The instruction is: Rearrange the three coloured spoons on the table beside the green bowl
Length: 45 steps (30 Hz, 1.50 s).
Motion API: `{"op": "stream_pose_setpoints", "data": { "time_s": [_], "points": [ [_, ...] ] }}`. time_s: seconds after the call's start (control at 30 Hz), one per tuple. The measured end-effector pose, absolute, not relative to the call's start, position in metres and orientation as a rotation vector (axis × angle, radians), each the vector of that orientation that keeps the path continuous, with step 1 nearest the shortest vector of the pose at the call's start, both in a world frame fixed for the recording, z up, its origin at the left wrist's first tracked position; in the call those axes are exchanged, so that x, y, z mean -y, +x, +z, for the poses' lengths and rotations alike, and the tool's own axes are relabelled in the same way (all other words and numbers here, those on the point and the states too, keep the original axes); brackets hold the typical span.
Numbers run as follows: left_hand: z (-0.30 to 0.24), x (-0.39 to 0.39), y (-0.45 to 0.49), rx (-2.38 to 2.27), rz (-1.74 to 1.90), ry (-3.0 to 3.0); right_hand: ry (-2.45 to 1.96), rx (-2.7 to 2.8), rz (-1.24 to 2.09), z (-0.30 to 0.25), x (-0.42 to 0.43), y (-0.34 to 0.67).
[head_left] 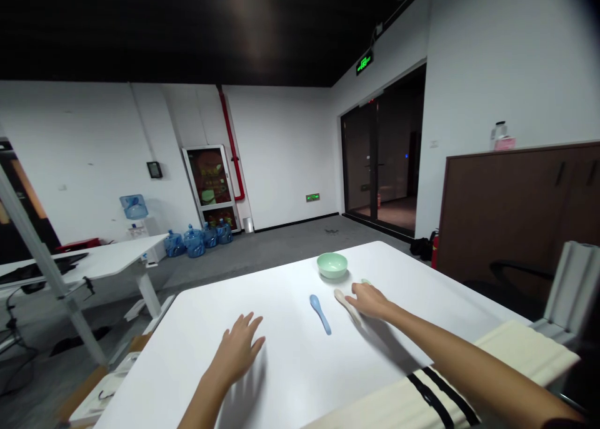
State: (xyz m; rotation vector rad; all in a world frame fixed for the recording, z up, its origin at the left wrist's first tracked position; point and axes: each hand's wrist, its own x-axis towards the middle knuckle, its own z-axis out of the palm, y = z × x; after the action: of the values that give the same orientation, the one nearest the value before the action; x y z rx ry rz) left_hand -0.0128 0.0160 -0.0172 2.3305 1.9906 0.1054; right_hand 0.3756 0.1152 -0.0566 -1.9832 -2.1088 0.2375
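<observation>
Just below the pale green bowl (332,265), a right hand (370,301) lies over a cream spoon (345,304)

Its fingers curve down, but any pinch is hard to make out, and they half hide a small green piece (365,281); a blue spoon (320,314) lies below the bowl too, and the left hand (237,348) is spread open, holding nothing, over the white table (435,297)

A pale green bowl (332,265) sits upright on the white table (262,279), with a blue spoon (320,314) lying flat below it and a cream spoon (344,305) lying slantwise, partly under the right hand (370,301).
</observation>
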Motion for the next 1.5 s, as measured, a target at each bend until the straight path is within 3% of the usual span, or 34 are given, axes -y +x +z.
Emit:
{"op": "stream_pose_setpoints", "data": {
  "time_s": [0.4,0.53,0.8,1.27,1.5],
  "points": [
    [-0.018,-0.013,-0.016,-1.984,0.151,2.293,-2.092,2.174,0.369,-0.091,-0.138,0.367],
    [-0.017,-0.014,-0.015,-1.973,0.166,2.284,-1.986,2.192,0.4,-0.076,-0.147,0.371],
    [-0.014,-0.014,-0.013,-1.973,0.113,2.268,-2.039,1.963,0.154,-0.026,-0.203,0.365],
    [-0.009,-0.017,-0.012,-1.968,0.109,2.237,-2.234,1.741,0.263,-0.066,-0.277,0.356],
    [-0.016,-0.02,-0.015,-1.973,0.126,2.237,-2.157,1.766,0.25,-0.049,-0.262,0.364]
  ]
}}
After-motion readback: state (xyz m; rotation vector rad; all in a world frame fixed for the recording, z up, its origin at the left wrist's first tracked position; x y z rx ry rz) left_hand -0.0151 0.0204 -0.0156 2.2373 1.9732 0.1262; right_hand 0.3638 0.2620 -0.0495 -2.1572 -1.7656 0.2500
